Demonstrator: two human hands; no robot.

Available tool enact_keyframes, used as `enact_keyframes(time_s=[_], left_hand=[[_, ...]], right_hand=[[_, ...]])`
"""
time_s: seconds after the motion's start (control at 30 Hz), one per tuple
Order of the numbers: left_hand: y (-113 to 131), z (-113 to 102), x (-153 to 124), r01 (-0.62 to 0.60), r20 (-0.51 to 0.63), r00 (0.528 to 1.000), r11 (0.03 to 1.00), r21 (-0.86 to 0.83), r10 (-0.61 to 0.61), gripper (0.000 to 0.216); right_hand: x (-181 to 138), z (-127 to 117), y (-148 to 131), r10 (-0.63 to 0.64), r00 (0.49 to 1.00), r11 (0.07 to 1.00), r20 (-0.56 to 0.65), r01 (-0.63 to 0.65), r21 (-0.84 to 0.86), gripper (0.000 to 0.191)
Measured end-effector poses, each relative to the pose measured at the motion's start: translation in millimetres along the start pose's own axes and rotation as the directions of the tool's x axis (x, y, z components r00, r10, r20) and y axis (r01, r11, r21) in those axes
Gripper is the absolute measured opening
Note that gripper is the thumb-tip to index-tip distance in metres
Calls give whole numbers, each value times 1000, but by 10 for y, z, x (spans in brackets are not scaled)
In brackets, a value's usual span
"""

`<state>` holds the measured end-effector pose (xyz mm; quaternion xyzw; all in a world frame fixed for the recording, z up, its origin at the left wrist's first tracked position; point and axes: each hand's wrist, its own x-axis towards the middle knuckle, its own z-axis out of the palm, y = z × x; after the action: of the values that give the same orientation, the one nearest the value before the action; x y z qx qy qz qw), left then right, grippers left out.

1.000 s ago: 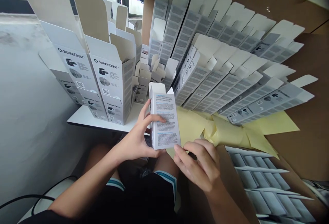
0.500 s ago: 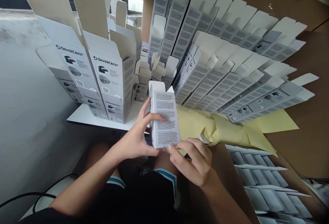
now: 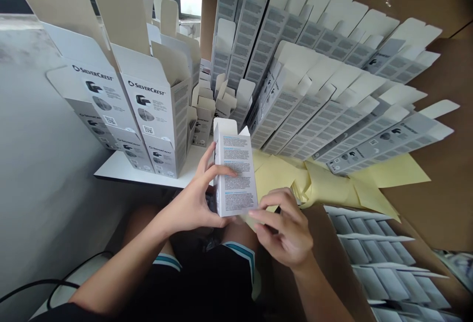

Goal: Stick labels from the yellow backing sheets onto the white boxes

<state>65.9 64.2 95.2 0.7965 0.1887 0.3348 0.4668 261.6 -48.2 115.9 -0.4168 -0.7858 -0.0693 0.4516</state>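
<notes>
A small white carton [image 3: 238, 189] with printed text and blue headings on its facing side stands tilted above my lap, its top flaps raised. My left hand [image 3: 195, 196] wraps it from the left, index finger across the printed face and thumb under the lower edge. My right hand [image 3: 286, 226] is at the carton's lower right corner, fingers bent and slightly apart, one fingertip near the corner. A pale, blurred flap-like piece [image 3: 248, 221] shows below the carton's bottom edge; whether the right fingers touch it I cannot tell.
Tall SilverCrest cartons [image 3: 146, 105] with raised flaps stand on a white table [image 3: 111, 165] at left. Rows of open cartons [image 3: 295, 110] fill the back right, beside crumpled yellow paper [image 3: 325, 184]. A brown box [image 3: 318, 243] at lower right holds several folded white pieces [image 3: 373, 258].
My right hand has drawn slightly right and down from the carton's lower edge, its fingers parting. The pale piece beneath the carton has come into view. My left hand keeps its hold.
</notes>
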Motion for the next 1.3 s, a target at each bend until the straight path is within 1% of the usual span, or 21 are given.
enact_keyframes(time_s=[0.07,0.13,0.27,0.43,0.5,0.57,0.6,0.63,0.7,0.73,0.77,0.8,0.83,0.9,0.97,1.0,1.03,1.07,1.13,1.2,1.3], left_hand=[[1,16,-1,0,-2,1000,1000,12,0,71],[9,25,-7,6,-15,1000,1000,9,-6,69],[52,9,-39,36,12,999,998,-51,-36,67],[76,-11,-69,19,42,999,997,-74,-15,63],[41,-8,-69,-25,51,998,999,-34,27,62],[-15,4,-60,-92,62,994,996,8,91,62],[-49,14,-51,-127,75,989,991,28,125,60],[-87,27,-40,-157,95,984,986,53,151,59],[-178,63,-8,-196,158,972,974,115,177,53],[-232,84,11,-207,192,966,966,154,176,50],[-295,109,31,-219,224,959,957,190,174,49],[-367,135,53,-231,250,952,948,218,174,52],[-448,163,74,-238,267,948,944,228,175,60],[-636,223,119,-218,243,955,956,195,168,91],[-840,278,175,-133,112,986,987,94,123,123],[-938,298,211,-81,19,997,996,35,80,126],[-1028,309,254,-42,-49,998,999,-11,41,123],[-1107,311,304,-22,-80,997,999,-38,19,118],[-1238,288,430,-19,-81,997,997,-69,13,110],[-1349,253,587,-32,-86,996,994,-102,23,106],[-1532,233,872,-26,-212,977,985,-169,-11,103]], right_hand=[[33,43,-19,58,998,998,-22,-57,27,19],[46,91,-33,78,997,997,-2,-78,13,16],[-7,154,-23,48,999,998,-1,-48,-29,18],[-135,207,89,39,997,999,-66,-40,-12,25],[-203,220,154,97,994,995,-41,-97,7,49],[-290,224,219,236,971,969,35,-238,70,81],[-340,228,251,319,943,932,95,-330,150,93],[-390,238,286,395,903,865,169,-427,264,101],[-486,282,370,490,815,632,311,-577,517,105],[-524,318,423,534,772,507,344,-618,601,100],[-551,362,484,590,730,411,345,-639,650,91],[-565,409,552,649,689,351,324,-649,675,81],[-564,456,626,700,652,327,291,-655,681,73],[-519,540,783,751,622,351,220,-659,665,65],[-435,604,943,754,640,431,151,-655,621,64],[-387,632,1019,746,655,477,121,-651,590,64],[-343,661,1093,731,675,517,104,-646,561,65],[-305,694,1164,712,695,548,103,-641,538,65],[-259,770,1295,674,726,585,137,-638,500,64],[-254,853,1409,658,737,609,155,-641,466,64],[-310,938,1526,669,731,654,137,-666,358,75]])
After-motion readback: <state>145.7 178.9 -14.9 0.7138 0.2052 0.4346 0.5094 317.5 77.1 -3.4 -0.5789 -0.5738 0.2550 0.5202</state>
